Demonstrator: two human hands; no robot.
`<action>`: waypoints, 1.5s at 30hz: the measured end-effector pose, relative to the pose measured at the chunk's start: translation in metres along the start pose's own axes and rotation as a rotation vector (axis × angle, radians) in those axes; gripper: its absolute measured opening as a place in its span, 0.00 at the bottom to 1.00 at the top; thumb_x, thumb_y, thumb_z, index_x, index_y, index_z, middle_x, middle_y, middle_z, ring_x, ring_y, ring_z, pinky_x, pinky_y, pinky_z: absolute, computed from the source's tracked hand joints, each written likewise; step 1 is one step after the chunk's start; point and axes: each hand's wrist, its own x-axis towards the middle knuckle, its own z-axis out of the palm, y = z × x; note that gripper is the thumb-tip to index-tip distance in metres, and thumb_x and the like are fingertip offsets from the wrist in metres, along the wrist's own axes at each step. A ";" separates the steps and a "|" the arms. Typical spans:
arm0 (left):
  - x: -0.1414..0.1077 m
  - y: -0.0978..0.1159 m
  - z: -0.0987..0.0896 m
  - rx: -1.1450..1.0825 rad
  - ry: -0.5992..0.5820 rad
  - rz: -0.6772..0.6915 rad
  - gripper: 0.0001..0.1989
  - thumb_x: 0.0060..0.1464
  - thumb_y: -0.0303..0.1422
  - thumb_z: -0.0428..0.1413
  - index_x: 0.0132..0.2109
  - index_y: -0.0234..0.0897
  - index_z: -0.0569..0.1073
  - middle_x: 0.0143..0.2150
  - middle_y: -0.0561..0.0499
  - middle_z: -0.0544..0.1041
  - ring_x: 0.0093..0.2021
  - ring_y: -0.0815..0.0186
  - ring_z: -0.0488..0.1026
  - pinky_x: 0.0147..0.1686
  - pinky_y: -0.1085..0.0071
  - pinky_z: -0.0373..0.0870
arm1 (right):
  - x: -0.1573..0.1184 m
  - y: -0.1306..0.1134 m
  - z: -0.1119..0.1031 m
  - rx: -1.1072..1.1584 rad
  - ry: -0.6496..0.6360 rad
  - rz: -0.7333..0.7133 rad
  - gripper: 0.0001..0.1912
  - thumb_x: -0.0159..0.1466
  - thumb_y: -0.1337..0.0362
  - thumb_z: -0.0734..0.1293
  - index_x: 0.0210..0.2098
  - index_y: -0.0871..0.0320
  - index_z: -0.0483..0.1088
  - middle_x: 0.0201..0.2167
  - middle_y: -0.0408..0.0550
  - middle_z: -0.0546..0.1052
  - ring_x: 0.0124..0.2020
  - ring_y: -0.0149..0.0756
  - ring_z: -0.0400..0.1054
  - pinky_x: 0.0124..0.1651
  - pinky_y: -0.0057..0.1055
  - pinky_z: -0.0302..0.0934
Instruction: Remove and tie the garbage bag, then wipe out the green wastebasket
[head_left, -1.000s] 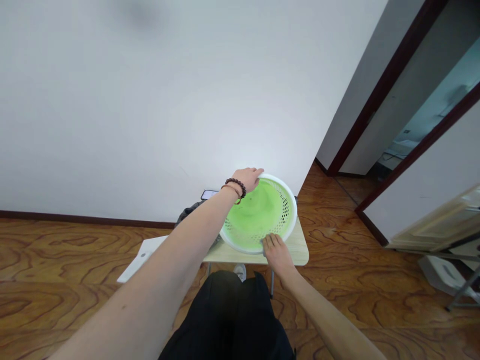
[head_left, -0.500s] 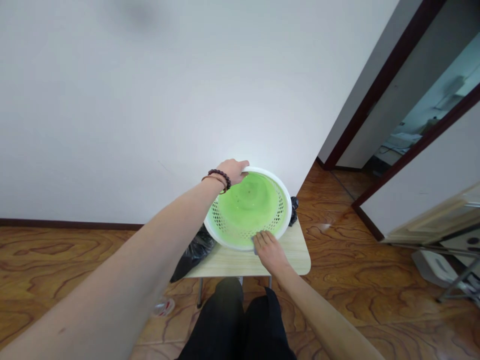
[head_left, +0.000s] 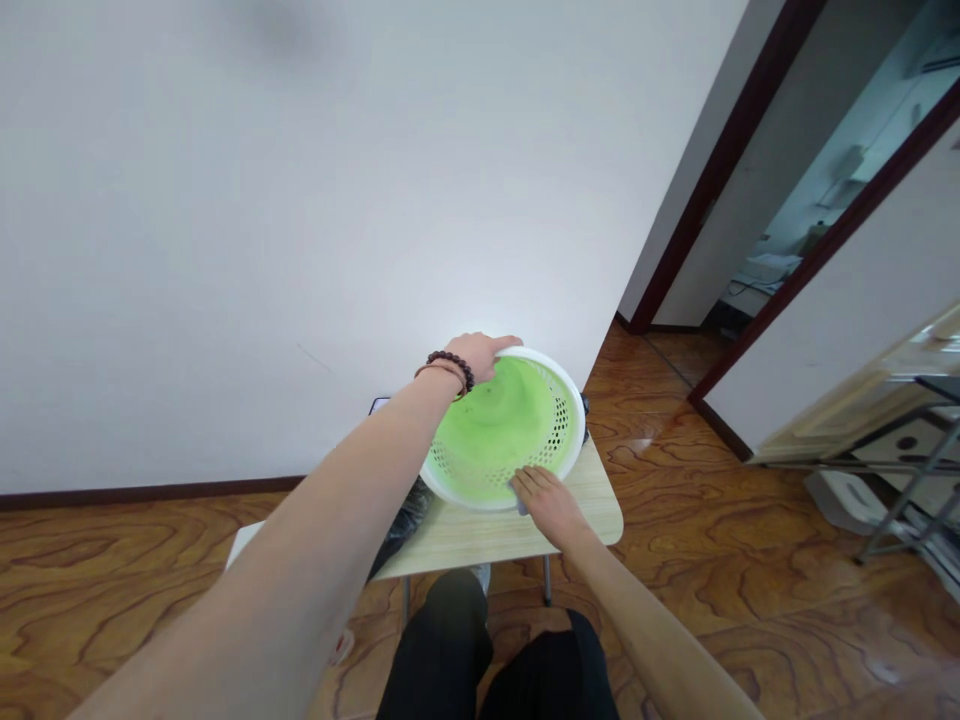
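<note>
A round basket [head_left: 499, 425], green inside with a white rim and holes round its wall, sits tilted over a small pale wooden table [head_left: 480, 540]. My left hand [head_left: 480, 352], with beads at the wrist, grips the far rim. At the near rim, my right hand [head_left: 541, 492] is closed round the edge, with a bit of grey cloth [head_left: 522, 508] showing under its fingers. Black plastic [head_left: 409, 520] lies on the table left of the basket, and more dark plastic [head_left: 586, 404] shows at its right.
A white wall [head_left: 337, 200] rises behind the table. A phone-like edge [head_left: 379, 404] peeks out behind my left forearm. My knees are under the table's front. On the right stand a doorway, a white box [head_left: 844, 502] and a metal-legged stand [head_left: 911, 490].
The view has shifted, and the phone-like edge and a white surface at the left now show. Both hands, still on the rim, have moved slightly right, my left one along the far rim.
</note>
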 end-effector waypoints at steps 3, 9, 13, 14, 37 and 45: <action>0.001 -0.001 0.000 0.042 -0.009 -0.039 0.21 0.52 0.33 0.51 0.55 0.48 0.69 0.40 0.44 0.77 0.38 0.58 0.73 0.36 0.67 0.65 | 0.001 -0.004 -0.002 0.002 -0.038 0.023 0.20 0.63 0.74 0.59 0.54 0.66 0.66 0.54 0.58 0.70 0.56 0.40 0.61 0.60 0.39 0.54; -0.001 -0.005 -0.003 0.108 -0.027 -0.076 0.20 0.51 0.34 0.51 0.52 0.47 0.70 0.42 0.45 0.77 0.41 0.58 0.73 0.37 0.68 0.66 | 0.002 -0.012 -0.011 0.036 -0.068 -0.007 0.24 0.65 0.60 0.61 0.57 0.68 0.63 0.56 0.60 0.68 0.58 0.44 0.59 0.61 0.39 0.51; 0.000 -0.002 -0.003 0.117 -0.030 -0.086 0.21 0.51 0.32 0.50 0.53 0.44 0.69 0.43 0.43 0.77 0.41 0.57 0.74 0.35 0.68 0.67 | 0.001 -0.004 -0.018 -0.025 -0.061 0.058 0.19 0.65 0.67 0.58 0.53 0.69 0.67 0.52 0.62 0.71 0.55 0.44 0.62 0.61 0.40 0.52; 0.000 -0.001 -0.002 0.116 -0.023 -0.098 0.20 0.51 0.32 0.49 0.53 0.44 0.69 0.42 0.43 0.77 0.40 0.57 0.74 0.35 0.68 0.67 | 0.001 -0.001 -0.019 -0.047 -0.057 0.094 0.17 0.64 0.70 0.58 0.51 0.70 0.68 0.51 0.62 0.72 0.54 0.44 0.63 0.61 0.40 0.52; -0.003 0.025 -0.022 0.322 -0.046 -0.080 0.28 0.52 0.31 0.50 0.61 0.40 0.59 0.43 0.40 0.75 0.43 0.54 0.73 0.38 0.64 0.66 | 0.004 -0.028 0.006 0.090 0.074 0.104 0.22 0.63 0.75 0.56 0.57 0.69 0.62 0.55 0.59 0.68 0.58 0.42 0.58 0.63 0.40 0.50; -0.005 0.015 -0.018 0.303 -0.019 -0.122 0.20 0.58 0.36 0.44 0.56 0.41 0.63 0.41 0.41 0.75 0.39 0.57 0.73 0.33 0.66 0.64 | 0.012 -0.043 0.002 0.036 0.115 0.115 0.20 0.64 0.73 0.57 0.55 0.69 0.64 0.53 0.60 0.70 0.56 0.43 0.61 0.61 0.40 0.53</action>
